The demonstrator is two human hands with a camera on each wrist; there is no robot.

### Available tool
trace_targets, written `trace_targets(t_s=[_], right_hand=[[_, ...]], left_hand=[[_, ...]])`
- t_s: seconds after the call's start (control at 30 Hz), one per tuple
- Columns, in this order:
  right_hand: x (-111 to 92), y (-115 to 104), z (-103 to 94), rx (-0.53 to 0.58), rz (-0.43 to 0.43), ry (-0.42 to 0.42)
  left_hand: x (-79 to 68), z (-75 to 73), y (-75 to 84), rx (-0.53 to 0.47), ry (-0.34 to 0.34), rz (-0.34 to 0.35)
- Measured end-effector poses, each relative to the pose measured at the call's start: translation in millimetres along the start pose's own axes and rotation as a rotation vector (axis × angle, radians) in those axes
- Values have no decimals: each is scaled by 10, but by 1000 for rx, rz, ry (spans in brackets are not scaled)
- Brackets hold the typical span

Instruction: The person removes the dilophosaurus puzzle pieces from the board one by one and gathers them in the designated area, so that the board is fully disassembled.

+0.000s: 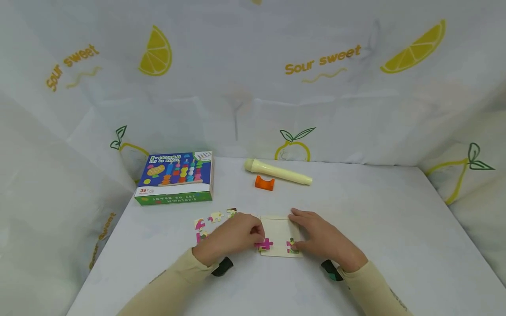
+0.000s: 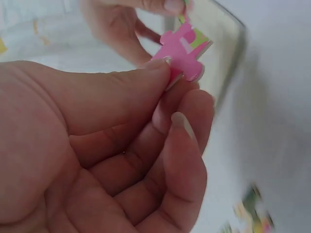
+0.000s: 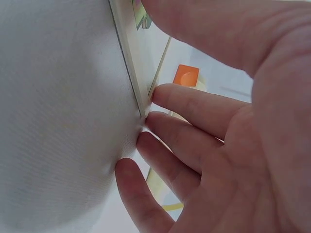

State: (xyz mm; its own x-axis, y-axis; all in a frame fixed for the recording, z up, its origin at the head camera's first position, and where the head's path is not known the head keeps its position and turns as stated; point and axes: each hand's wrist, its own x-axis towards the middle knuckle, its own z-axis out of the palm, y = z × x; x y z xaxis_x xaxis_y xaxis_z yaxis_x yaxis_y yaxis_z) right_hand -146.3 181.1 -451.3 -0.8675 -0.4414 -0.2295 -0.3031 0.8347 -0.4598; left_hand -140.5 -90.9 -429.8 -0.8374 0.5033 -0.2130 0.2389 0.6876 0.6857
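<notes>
In the head view a flat, pale puzzle tray [image 1: 276, 228] lies between the two hands. My left hand [image 1: 240, 232] pinches a pink puzzle piece [image 2: 176, 54] between thumb and fingertips, over the tray's lower left corner. Another puzzle piece [image 1: 290, 246], pink and green, sits at the lower right corner, with the right thumb on it. The fingers of my right hand [image 1: 326, 239] are extended, and their tips touch the tray's edge [image 3: 127, 60] and the table beside it. Several loose puzzle pieces [image 1: 215, 217] lie left of the tray, partly hidden behind the left hand.
A blue and green bead-set box [image 1: 175, 175] stands at the back left. Behind the tray lie a curved orange block [image 1: 265, 183] and a pale yellow microphone-shaped stick [image 1: 280, 172]. A white curtain [image 1: 237, 66] with lemon prints hangs along the table's far edge.
</notes>
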Motion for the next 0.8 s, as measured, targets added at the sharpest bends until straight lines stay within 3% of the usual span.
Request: trace_targets(t_s=[0.17,0.33,0.57,0.8], right_hand=[[13,13,17,-13,-4,3],[0,15,10,-18,-12,6],[-14,38,18,-24,-30,19],[-17,24,4,-16,-31,9]], left_hand=[[-263,-177,-325,27,66,-43],[-519,-293,-569,-5,41,-95],[-696,-357,-660,-36,23,-158],[-741,-331,-681,-2,39,-153]])
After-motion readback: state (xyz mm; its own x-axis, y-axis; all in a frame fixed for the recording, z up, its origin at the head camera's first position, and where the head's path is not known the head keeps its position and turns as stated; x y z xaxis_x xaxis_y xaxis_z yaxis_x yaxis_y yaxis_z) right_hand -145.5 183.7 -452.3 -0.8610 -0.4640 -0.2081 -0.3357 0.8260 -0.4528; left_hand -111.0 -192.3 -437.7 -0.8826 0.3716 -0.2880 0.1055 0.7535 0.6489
